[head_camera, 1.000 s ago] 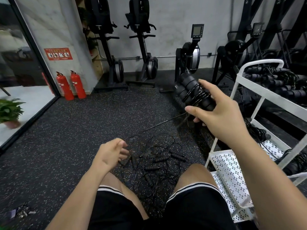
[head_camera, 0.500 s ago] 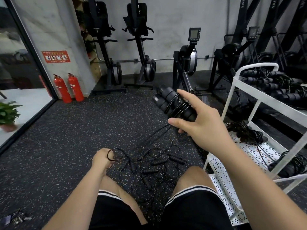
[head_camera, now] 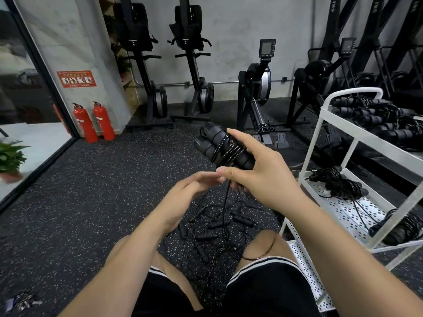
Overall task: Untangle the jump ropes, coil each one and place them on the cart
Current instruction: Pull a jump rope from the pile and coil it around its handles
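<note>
The left hand [head_camera: 192,193] reaches in with its fingers [head_camera: 206,178] stretched toward the right thumb. They are blurred, so I cannot tell whether they pinch the cord [head_camera: 226,197] hanging there. Below, between the knees, the tangled ropes [head_camera: 212,229] lie on the floor, thin cords looped over several handles. Above them the right hand [head_camera: 263,179] grips the wrapped bundle [head_camera: 219,146], two thick handles side by side with cord wound across them, its fingers curled round the lower end. The step in hand looks like coiling: one rope is mostly wound, and its loose tail runs down toward the pile. The next move likely calls for the left hand to take that tail, free it from the tangle and wind it on while the right steadies the handles. At the right stands the white cart [head_camera: 320,124], with coiled ropes [head_camera: 375,117] on its top shelf, where this bundle belongs.
</note>
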### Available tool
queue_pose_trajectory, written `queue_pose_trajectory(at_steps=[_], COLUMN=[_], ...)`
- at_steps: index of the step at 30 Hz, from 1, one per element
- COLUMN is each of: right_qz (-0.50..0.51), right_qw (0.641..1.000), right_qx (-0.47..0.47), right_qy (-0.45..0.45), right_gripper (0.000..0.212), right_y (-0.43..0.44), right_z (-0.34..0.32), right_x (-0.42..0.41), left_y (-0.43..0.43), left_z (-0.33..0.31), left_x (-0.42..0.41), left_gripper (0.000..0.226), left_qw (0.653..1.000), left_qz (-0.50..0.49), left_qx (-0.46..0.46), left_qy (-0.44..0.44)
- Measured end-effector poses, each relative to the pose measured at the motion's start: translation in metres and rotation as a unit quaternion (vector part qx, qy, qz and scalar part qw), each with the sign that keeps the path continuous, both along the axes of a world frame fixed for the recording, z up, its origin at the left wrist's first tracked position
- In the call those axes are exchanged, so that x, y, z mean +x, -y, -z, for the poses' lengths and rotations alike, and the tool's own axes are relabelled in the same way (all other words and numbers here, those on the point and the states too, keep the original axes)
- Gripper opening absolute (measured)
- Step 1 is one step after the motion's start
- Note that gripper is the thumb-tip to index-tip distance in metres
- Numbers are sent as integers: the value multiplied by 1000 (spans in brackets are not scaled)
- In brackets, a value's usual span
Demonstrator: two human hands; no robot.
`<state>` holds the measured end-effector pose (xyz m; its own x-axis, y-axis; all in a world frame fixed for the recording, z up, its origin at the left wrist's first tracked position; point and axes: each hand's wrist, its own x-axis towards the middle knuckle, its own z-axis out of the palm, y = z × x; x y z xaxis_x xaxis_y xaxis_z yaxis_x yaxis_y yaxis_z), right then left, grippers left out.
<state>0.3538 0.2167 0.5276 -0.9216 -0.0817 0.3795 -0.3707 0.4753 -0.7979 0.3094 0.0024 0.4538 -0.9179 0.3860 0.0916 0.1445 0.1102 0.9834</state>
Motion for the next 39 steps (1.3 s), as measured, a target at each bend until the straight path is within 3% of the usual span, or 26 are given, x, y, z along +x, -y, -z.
queue_pose_trajectory(at_steps=[4, 8, 10, 13, 15, 18, 21, 23, 28, 34, 39], right_qz=[2, -3, -13, -20, -12, 35, 80, 93, 87, -37, -244], right_qw=[1000, 1000, 999, 999, 999, 999, 995, 993, 972, 923, 889], right_qx=[-26, -28, -30, -43, -50, 0, 42, 77, 208, 330, 219], right_qy=[-2, 4, 8, 7, 12, -11, -28, -4, 63, 195, 319], right_gripper=[82, 83, 83, 82, 83, 86, 90, 94, 76, 71, 57], right_y=[-1, -6, -6, -6, -8, -16, -31, -39, -40, -22, -19], right_z=[-1, -1, -1, -1, 0, 2, 6, 8, 22, 41, 17], right_x=[-3, -8, -7, -6, -7, -10, -17, -21, -25, -18, 4], left_y=[-18, -25, -27, -29, -30, -24, -9, -1, 12, 15, 18], left_z=[-6, 5, 6, 10, 13, 9, -1, -9, -33, -45, -49], left_x=[9, 2, 2, 6, 10, 16, 19, 21, 25, 18, 12], left_gripper=[31, 22, 6, 31, 34, 28, 29, 29, 29, 28, 18], left_qw=[999, 997, 997, 997, 999, 999, 979, 969, 944, 931, 948], left_qz=[9, -14, -3, 24, 29, 7, 1, 0, -9, -27, 15], left_qx=[35, -43, -27, -38, -24, -54, -188, -223, -297, -312, -259], left_qy=[18, -68, -73, -62, -30, -7, -79, -106, -140, -186, -185])
